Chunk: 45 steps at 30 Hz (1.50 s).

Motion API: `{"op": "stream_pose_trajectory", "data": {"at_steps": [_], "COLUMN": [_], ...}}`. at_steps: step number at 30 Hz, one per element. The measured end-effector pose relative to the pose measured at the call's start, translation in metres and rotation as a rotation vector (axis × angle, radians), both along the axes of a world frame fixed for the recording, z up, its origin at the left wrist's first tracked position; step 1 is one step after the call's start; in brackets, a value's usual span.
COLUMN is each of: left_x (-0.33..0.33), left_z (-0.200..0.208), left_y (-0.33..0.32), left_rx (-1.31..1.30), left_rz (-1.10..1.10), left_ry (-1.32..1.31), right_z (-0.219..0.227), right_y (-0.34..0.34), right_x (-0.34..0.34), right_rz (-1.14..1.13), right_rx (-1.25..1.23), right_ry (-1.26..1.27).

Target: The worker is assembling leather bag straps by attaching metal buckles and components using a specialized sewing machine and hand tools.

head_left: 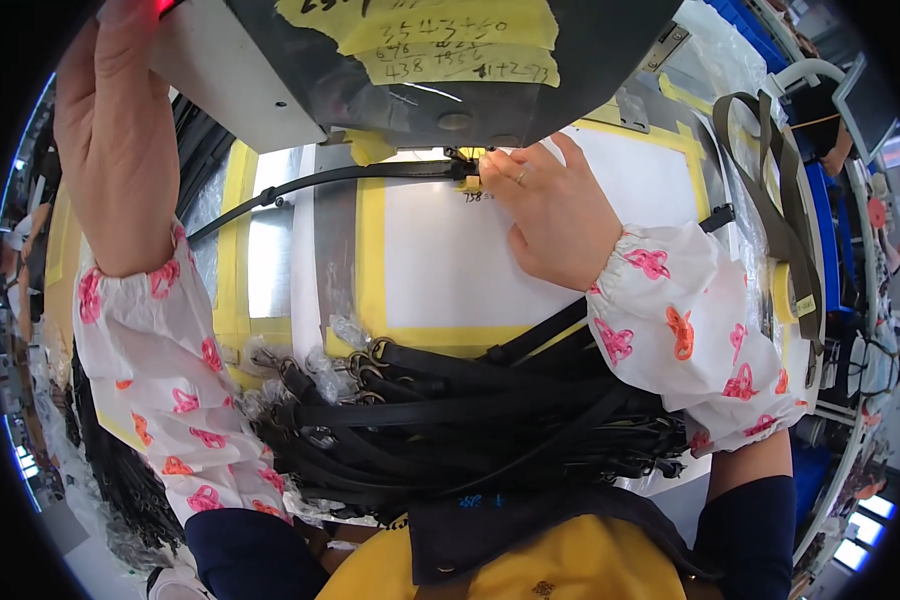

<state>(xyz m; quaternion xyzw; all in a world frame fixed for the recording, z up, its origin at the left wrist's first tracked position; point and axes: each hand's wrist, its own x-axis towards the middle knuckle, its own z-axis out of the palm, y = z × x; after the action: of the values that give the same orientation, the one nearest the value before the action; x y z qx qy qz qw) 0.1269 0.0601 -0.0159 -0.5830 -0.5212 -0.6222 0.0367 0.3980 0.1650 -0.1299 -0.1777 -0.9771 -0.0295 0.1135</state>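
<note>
A narrow black strap [350,173] runs from the left to the middle, its end under the head of a grey machine [420,100]. My right hand [555,205], with a ring on one finger, is closed at that end, fingertips pressed against the strap beside a small yellow block [470,184]. Part of the strap's end is hidden by the machine and my fingers. Up at the left, my left hand [120,150] is raised beside the machine's white side [245,75]. Its fingertips run out of the picture, so its grip is hidden.
A thick pile of black straps [490,420] with metal clips lies between me and the machine. White sheets [440,270] edged with yellow tape cover the worktop. An olive webbing strap [785,210] and a yellow tape roll [785,292] are at the right.
</note>
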Motion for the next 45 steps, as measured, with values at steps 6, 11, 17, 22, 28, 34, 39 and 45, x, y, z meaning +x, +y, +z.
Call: {"op": "stream_pose_trajectory", "data": {"at_steps": [6,11,17,22,28,34,39,45], "left_x": [-0.004,0.016,0.048,0.076,0.078,0.093,0.085,0.078], "left_z": [-0.001,-0.041,-0.103,-0.112,-0.113,-0.079,-0.076,-0.084], "left_y": [0.01,0.008,0.005,0.028,0.021,-0.05,-0.058,-0.054], "left_rx": [0.018,0.003,-0.69,-0.668,-0.514,-0.48,-0.59,-0.635], "left_rz": [-0.072,-0.074,-0.057,-0.14,-0.101,-0.224,-0.321,-0.203], "left_ry": [0.019,-0.36,0.488,0.574,0.849,1.004,0.966,0.776], "right_z": [0.0,-0.006,-0.005,-0.006,-0.009,0.017,0.008,0.04], "right_y": [0.002,0.004,0.019,0.023,0.022,-0.043,-0.05,-0.013], "right_x": [0.0,0.002,-0.003,-0.01,-0.012,0.008,0.0,0.079], "right_rz": [-0.026,-0.019,0.043,0.096,0.168,0.393,0.374,0.093], "right_rx": [0.01,0.04,-0.079,-0.002,0.038,-0.057,-0.167,-0.168], "right_ry": [-0.039,0.047,0.221,0.239,0.403,0.419,0.354,0.15]}}
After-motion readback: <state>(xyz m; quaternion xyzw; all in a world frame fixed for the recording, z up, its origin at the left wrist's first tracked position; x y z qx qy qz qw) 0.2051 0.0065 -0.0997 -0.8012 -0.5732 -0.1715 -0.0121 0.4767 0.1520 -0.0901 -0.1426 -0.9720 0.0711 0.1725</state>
